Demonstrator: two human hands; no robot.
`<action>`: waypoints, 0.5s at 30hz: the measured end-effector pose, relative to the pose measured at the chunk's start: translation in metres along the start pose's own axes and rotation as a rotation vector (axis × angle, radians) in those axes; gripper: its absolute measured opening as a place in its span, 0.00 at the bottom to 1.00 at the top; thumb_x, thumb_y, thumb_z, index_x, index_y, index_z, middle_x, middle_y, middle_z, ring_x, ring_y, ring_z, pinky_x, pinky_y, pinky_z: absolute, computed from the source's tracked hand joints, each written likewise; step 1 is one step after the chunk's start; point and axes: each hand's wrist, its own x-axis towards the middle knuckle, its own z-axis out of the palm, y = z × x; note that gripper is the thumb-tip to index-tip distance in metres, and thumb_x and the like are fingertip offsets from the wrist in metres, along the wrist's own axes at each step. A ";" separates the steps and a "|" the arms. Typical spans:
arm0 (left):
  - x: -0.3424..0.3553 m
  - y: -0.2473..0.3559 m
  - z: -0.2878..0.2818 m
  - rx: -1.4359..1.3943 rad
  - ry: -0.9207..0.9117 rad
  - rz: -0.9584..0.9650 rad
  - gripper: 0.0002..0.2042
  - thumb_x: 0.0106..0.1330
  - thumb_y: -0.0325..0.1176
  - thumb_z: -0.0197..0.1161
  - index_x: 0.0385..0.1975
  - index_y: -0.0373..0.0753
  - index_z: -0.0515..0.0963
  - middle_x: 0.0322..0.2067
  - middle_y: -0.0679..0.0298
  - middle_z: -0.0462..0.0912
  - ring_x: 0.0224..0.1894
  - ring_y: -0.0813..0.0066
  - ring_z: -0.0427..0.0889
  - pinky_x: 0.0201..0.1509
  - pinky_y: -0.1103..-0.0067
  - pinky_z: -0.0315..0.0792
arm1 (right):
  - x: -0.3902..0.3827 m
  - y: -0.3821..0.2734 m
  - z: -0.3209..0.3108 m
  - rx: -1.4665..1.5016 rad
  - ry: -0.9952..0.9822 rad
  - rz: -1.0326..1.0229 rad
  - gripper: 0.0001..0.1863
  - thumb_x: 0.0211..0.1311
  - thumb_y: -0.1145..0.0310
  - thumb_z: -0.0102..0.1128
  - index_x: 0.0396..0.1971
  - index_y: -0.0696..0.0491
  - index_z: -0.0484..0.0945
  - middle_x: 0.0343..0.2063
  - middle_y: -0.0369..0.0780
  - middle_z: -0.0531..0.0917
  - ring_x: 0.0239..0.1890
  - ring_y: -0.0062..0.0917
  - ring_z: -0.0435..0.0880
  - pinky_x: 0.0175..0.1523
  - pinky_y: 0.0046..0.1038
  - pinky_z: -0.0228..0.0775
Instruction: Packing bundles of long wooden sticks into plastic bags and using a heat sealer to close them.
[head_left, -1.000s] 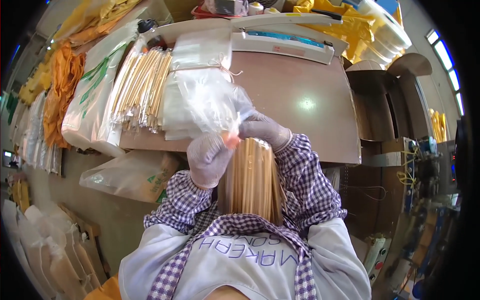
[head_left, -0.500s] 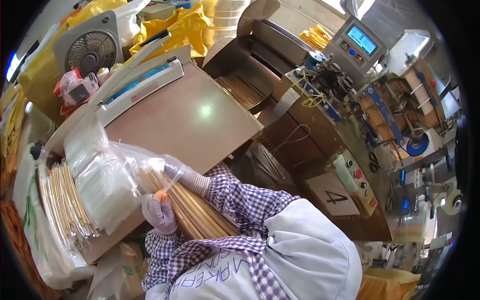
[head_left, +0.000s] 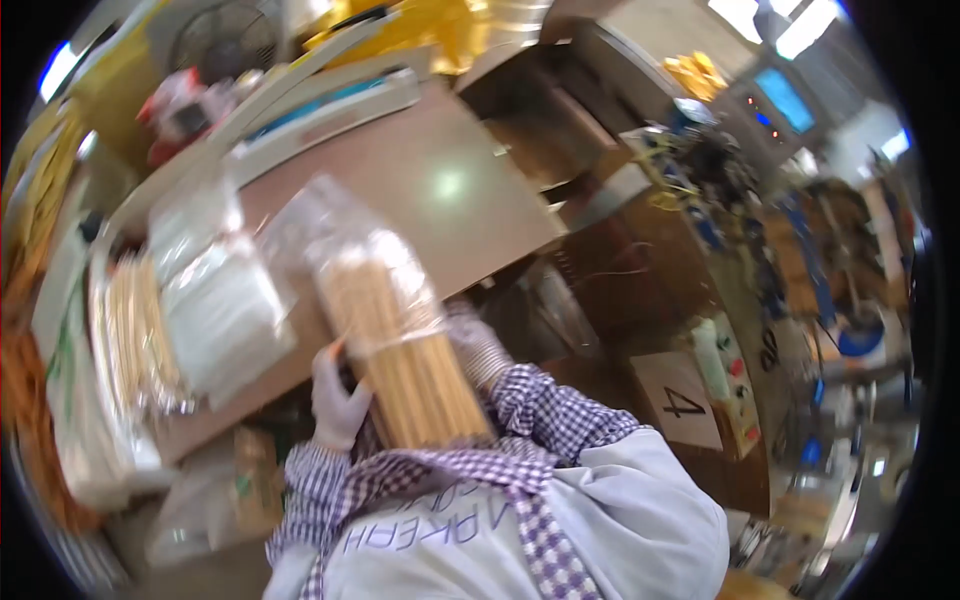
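Note:
A thick bundle of thin wooden sticks lies across my front, its near end against my apron. A clear plastic bag covers the far half of the sticks, and its end reaches over the tabletop. My left hand, in a pale glove with an orange tip showing, grips the left side near the bag's mouth. On the right side, my gloved right hand holds the bundle, its fingers partly hidden behind the bag. To the left are a stack of flat clear bags and a pile of packed sticks.
A brown tabletop spreads ahead, with a long white bag sealer at its back. A dark metal bin adjoins it. To the right stands a machine cabinet with a control box. Yellow sacks and a fan are behind.
The bag has been drawn farther over the sticks, now reaching about halfway. My hands have moved apart to the bundle's two sides. The view has shifted and blurred.

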 end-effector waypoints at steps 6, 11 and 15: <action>0.046 0.032 0.017 0.110 0.226 0.193 0.08 0.61 0.33 0.54 0.26 0.35 0.69 0.22 0.53 0.71 0.27 0.53 0.73 0.28 0.70 0.68 | 0.023 -0.057 -0.027 0.277 0.275 0.069 0.09 0.57 0.70 0.56 0.36 0.55 0.69 0.29 0.45 0.78 0.29 0.27 0.79 0.33 0.28 0.71; 0.027 0.059 0.004 0.078 0.209 0.323 0.07 0.60 0.29 0.54 0.22 0.35 0.69 0.19 0.53 0.68 0.22 0.53 0.71 0.24 0.70 0.66 | 0.010 -0.036 -0.025 0.353 0.156 0.052 0.11 0.56 0.72 0.55 0.37 0.56 0.65 0.27 0.45 0.78 0.28 0.30 0.79 0.32 0.27 0.71; 0.010 0.033 0.010 0.160 0.133 0.179 0.07 0.57 0.28 0.56 0.21 0.36 0.66 0.17 0.53 0.65 0.20 0.52 0.70 0.21 0.69 0.63 | -0.003 -0.031 -0.033 0.088 0.159 -0.165 0.11 0.55 0.69 0.55 0.35 0.56 0.67 0.23 0.50 0.75 0.25 0.42 0.76 0.27 0.35 0.67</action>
